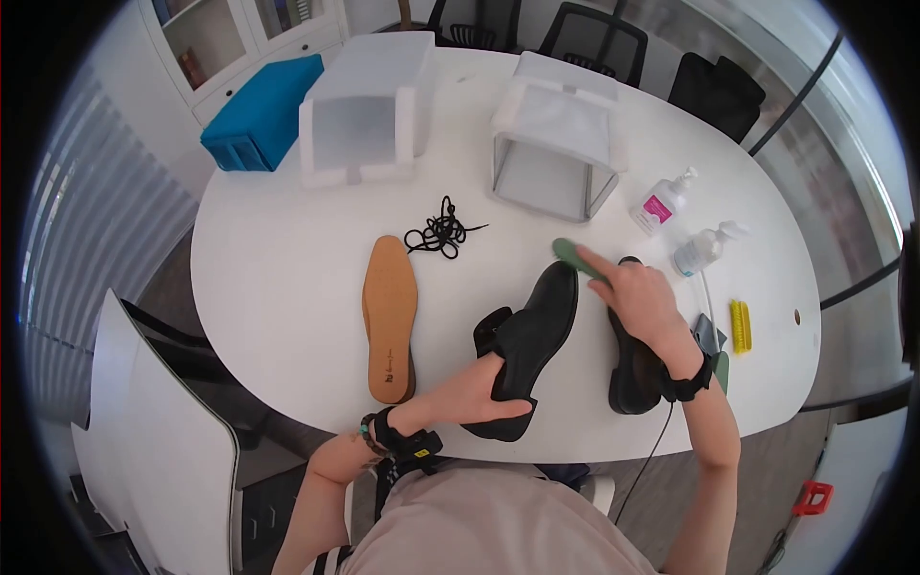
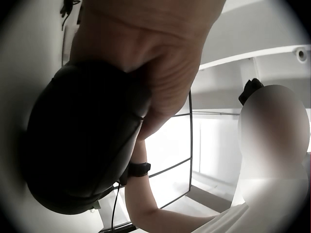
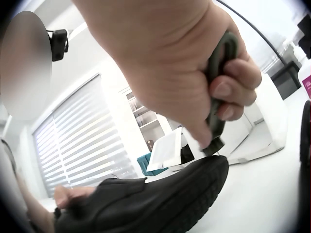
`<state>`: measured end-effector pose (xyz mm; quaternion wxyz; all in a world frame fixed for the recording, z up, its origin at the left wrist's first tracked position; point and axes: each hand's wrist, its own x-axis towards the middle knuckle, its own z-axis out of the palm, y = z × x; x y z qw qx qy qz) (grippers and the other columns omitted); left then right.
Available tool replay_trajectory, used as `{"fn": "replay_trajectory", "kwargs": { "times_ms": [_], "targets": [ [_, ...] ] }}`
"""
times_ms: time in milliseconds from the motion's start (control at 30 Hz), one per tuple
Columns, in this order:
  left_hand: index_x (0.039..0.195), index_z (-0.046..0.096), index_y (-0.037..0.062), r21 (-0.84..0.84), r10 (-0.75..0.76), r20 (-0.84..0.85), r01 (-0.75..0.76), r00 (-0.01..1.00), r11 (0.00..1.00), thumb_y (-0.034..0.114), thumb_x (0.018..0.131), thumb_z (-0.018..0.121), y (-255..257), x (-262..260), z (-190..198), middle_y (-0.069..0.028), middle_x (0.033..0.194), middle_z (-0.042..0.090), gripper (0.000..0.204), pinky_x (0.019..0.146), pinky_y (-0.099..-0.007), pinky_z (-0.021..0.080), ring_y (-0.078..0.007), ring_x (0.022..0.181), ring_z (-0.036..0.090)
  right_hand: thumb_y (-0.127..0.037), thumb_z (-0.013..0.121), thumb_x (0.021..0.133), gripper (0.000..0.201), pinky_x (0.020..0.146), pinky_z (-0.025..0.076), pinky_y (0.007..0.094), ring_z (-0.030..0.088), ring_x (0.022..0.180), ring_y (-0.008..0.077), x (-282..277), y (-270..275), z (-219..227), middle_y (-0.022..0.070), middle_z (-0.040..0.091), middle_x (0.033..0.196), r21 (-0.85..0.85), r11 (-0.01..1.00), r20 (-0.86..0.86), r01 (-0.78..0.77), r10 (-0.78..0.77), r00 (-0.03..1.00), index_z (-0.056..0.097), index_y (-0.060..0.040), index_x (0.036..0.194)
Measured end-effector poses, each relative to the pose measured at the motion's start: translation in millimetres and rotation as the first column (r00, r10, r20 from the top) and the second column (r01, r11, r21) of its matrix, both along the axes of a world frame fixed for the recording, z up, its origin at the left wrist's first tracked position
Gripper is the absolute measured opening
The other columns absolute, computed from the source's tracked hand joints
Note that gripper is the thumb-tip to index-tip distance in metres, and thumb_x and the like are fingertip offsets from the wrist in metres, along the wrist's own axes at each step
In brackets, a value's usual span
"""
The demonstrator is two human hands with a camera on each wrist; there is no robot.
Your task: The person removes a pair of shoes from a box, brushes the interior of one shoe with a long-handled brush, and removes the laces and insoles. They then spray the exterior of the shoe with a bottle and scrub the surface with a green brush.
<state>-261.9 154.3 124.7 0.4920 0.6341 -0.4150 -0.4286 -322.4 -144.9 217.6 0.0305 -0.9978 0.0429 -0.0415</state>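
Note:
A black leather shoe (image 1: 544, 316) lies tilted over the table's near side, its toe pointing away from me. My left hand (image 1: 465, 391) grips it at the heel end, the thumb along the back of the shoe. In my right hand (image 1: 642, 299) is a green-handled brush (image 1: 567, 252), fingers curled round the handle. The right wrist view shows its dark bristles (image 3: 213, 147) right at the toe of the shoe (image 3: 165, 196). A second black shoe (image 1: 628, 379) rests beneath and beside my right forearm. Left of the held shoe lies a tan insole (image 1: 390, 316).
Black shoelaces (image 1: 444, 230) lie bundled beyond the insole. Two translucent boxes, one on the left (image 1: 369, 105) and one on the right (image 1: 556, 144), and a blue case (image 1: 264, 113) stand farther back. To the right are two pump bottles (image 1: 659, 203), a yellow brush (image 1: 741, 327) and a grey cloth (image 1: 707, 333).

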Motion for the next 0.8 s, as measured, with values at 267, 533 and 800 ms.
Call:
{"fn": "replay_trajectory", "kwargs": {
  "times_ms": [267, 533, 800],
  "targets": [
    [0.144, 0.049, -0.0133, 0.086, -0.033, 0.515, -0.013, 0.857, 0.996, 0.015, 0.096, 0.068, -1.4, -12.1, 8.5, -0.034, 0.137, 0.059, 0.059, 0.122, -0.0566, 0.038, -0.0532, 0.135, 0.052, -0.028, 0.072, 0.105, 0.057, 0.07, 0.057, 0.0509, 0.071, 0.074, 0.042, -28.3, 13.3, -21.6, 0.02, 0.069, 0.077, 0.234, 0.964, 0.017, -0.125, 0.125, 0.992, 0.058, -0.0253, 0.16],
    [0.11, 0.061, -0.0128, 0.127, -0.151, 0.767, 0.084, 0.623, 0.988, 0.001, 0.086, 0.063, -12.5, -5.4, -1.2, -0.0321, 0.111, 0.066, 0.028, 0.107, -0.0573, 0.045, -0.0511, 0.116, 0.06, -0.028, 0.069, 0.106, 0.057, 0.069, 0.058, 0.0511, 0.072, 0.073, 0.0425, -45.6, 28.4, -25.9, 0.0203, 0.068, 0.078, 0.252, 0.962, -0.05, -0.106, 0.122, 0.991, 0.055, -0.0213, 0.161],
    [0.117, 0.065, -0.0058, 0.312, -0.282, 0.818, 0.026, 0.501, 0.95, 0.012, 0.091, 0.074, 4.2, -19.0, 21.1, -0.0189, 0.107, 0.07, 0.033, 0.098, -0.0455, 0.05, -0.0363, 0.107, 0.064, -0.023, 0.067, 0.107, 0.066, 0.067, 0.058, 0.0538, 0.071, 0.073, 0.045, -58.5, 49.4, -48.2, 0.0238, 0.07, 0.079, 0.265, 0.963, -0.099, -0.04, 0.068, 0.993, 0.043, -0.0095, 0.167]
  ]
}}
